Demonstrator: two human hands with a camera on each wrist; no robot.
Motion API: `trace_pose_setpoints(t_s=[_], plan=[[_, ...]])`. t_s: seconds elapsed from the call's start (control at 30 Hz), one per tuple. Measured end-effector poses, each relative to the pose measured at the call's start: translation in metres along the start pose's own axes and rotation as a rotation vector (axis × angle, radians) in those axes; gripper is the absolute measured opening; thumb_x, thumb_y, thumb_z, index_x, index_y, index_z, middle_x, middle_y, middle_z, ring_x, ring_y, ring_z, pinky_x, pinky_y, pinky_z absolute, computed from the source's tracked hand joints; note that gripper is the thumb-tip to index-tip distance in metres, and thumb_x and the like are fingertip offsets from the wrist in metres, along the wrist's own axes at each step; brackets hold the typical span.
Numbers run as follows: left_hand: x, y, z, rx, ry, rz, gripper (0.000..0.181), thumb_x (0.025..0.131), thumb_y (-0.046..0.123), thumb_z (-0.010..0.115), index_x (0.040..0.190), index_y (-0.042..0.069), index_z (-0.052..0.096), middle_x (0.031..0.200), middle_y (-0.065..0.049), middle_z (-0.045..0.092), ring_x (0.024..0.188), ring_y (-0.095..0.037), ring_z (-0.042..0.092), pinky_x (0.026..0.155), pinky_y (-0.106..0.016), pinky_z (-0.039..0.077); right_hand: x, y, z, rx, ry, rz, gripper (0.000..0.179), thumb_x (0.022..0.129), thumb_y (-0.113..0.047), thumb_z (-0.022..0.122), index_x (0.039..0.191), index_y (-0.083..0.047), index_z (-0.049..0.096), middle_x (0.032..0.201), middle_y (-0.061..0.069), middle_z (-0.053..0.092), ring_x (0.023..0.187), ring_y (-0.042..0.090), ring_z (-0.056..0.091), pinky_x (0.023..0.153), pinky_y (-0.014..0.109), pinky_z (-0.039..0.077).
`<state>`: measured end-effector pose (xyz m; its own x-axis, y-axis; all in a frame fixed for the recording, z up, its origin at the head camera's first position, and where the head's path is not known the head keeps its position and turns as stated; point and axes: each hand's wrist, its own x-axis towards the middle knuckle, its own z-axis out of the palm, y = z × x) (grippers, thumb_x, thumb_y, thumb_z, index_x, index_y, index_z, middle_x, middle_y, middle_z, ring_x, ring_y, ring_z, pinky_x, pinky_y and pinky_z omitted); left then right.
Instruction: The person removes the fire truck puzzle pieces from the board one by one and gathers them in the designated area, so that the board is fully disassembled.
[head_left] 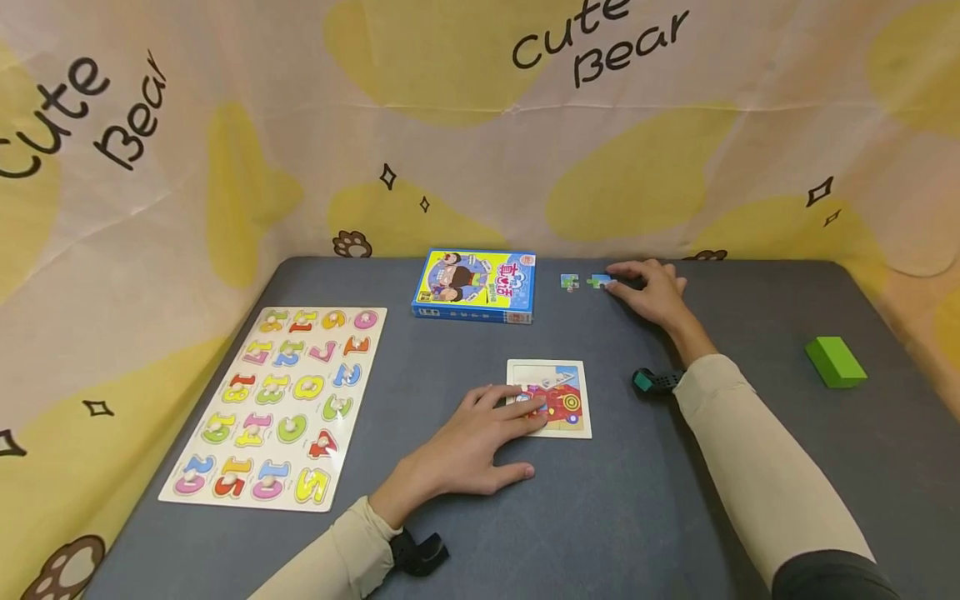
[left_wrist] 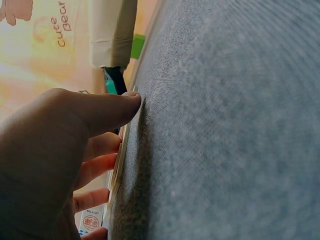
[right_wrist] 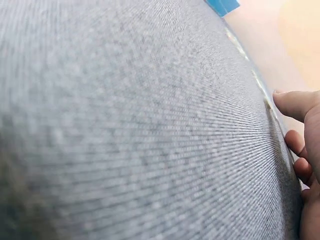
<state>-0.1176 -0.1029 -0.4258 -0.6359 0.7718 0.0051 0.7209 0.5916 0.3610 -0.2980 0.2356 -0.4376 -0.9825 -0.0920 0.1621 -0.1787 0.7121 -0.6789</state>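
My left hand rests with fingers spread on a small framed jigsaw puzzle showing a red vehicle. Its fingertips cover the puzzle's left part, and the thumb lies outside the frame. In the left wrist view, the fingers reach the puzzle's thin edge. Toward the back of the table, my right hand pinches a blue and green puzzle piece between thumb and forefinger, low at the tabletop. Just left of it lies a second puzzle piece, apart from the hand.
A blue and yellow box lies at the back, left of the loose pieces. On the left is a white number board with colourful knobbed numbers. A green block stands at the right. Printed cloth hangs behind the grey table.
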Motion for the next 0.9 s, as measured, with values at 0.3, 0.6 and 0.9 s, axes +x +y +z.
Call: trace_pose_setpoints(t_s=[0.3,0.6,0.9], plan=[[0.001,-0.001,0.0,-0.01,-0.003,-0.001,0.064,0.095,0.051,0.065,0.152,0.026,0.05,0.163,0.01,0.04,0.153,-0.021,0.028,0.123,-0.053,0.022,-0.015,0.0,-0.006,0.123,0.006,-0.048,0.035,0.1,-0.023,0.066,0.131,-0.007,0.067,0.136,0.022,0.058,0.131,0.043,0.034,0.108,0.066,0.006],[0.002,0.0,-0.001,-0.02,0.001,0.002,0.065,0.094,0.05,0.066,0.152,0.025,0.051,0.162,0.008,0.042,0.153,-0.023,0.03,0.122,-0.054,0.022,-0.041,-0.004,-0.003,0.109,-0.077,-0.114,0.035,0.098,-0.016,0.068,0.13,-0.005,0.068,0.145,0.022,0.057,0.145,0.044,0.034,0.119,0.066,0.018],[0.002,-0.001,-0.001,-0.024,-0.005,-0.018,0.064,0.094,0.05,0.066,0.151,0.026,0.051,0.162,0.009,0.042,0.152,-0.024,0.03,0.121,-0.055,0.023,-0.062,-0.028,0.009,0.141,-0.2,-0.217,0.027,0.095,-0.014,0.072,0.122,-0.011,0.073,0.14,0.016,0.063,0.145,0.038,0.044,0.12,0.061,0.028]])
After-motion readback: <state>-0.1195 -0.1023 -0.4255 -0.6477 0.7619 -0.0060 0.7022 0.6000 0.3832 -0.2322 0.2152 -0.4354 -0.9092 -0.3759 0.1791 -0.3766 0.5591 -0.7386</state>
